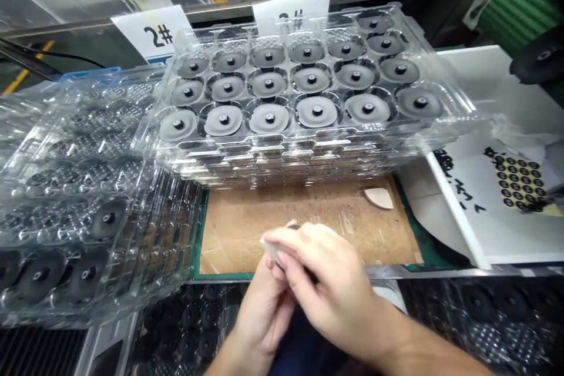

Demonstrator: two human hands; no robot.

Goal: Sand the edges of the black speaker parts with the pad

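My two hands meet low in the middle, over the front edge of a brown cardboard pad (247, 223). My right hand (326, 288) lies on top with its fingers curled closed around a small dark part that mostly stays hidden. My left hand (259, 317) sits under it, fingers closed against the same part. Behind the pad stands a stack of clear plastic trays (440, 123), its top tray holding rows of grey round discs (317, 111) with black centres.
More clear trays (66, 188) with dark discs are piled at the left. A white sheet (484, 188) with small black stickers (520, 182) lies at the right. Labels marked "2#" (154, 32) stand behind. Trays of black parts (189, 317) sit below the bench edge.
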